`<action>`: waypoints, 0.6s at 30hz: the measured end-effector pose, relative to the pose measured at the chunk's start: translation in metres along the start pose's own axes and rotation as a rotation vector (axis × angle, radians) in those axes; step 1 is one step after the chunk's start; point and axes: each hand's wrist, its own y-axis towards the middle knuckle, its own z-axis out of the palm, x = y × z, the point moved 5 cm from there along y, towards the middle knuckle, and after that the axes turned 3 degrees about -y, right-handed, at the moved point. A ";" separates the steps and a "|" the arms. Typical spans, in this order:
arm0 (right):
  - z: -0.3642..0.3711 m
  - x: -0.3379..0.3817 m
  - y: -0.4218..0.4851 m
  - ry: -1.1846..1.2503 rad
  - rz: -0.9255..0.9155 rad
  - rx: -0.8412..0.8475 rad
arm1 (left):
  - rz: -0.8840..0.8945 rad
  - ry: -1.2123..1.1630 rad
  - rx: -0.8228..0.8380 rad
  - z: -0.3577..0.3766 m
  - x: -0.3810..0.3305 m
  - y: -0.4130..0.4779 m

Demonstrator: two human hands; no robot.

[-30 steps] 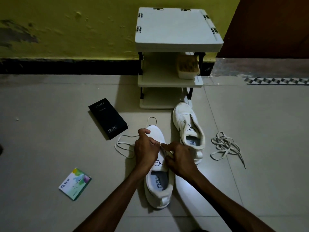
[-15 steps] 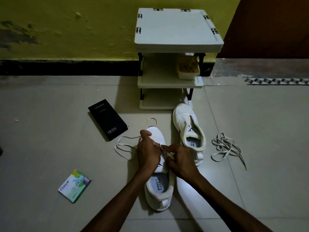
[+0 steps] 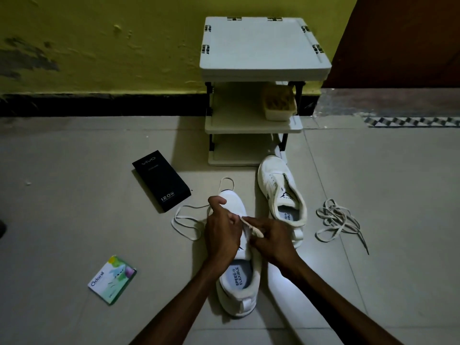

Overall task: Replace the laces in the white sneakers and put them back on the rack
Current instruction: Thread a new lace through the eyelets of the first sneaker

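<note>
The white rack stands at upper centre against the wall. Just below it, right of centre, lies the far sneaker. The near sneaker sits at lower centre, where the left hand and right hand, fingers curled, both pinch a lace over its tongue. A black box lies to the left and a loose lace bundle to the right.

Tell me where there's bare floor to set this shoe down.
Bare tile right of the loose laces, and left between the box and the packet. The rack top is bare. Crowded before it: near shoe, far shoe, left hand, right hand, trailing lace.
</note>
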 end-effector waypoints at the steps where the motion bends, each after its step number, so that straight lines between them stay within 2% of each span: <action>1: 0.001 0.002 0.000 0.004 0.002 0.005 | 0.021 0.005 0.004 0.000 0.001 0.000; 6: 0.002 0.006 0.001 -0.022 0.030 0.009 | 0.254 0.140 0.008 -0.002 -0.007 -0.002; 9: 0.004 0.007 0.002 -0.061 0.039 0.016 | 0.284 0.236 0.011 -0.002 -0.008 0.001; 12: 0.006 0.002 0.004 -0.120 0.059 0.046 | 0.229 0.241 -0.002 -0.001 -0.004 0.000; 15: 0.008 -0.003 0.005 -0.163 0.111 0.063 | 0.069 0.160 -0.018 -0.002 0.001 0.000; 18: 0.008 -0.005 0.005 -0.150 0.141 0.054 | -0.073 0.057 0.043 -0.002 0.005 0.006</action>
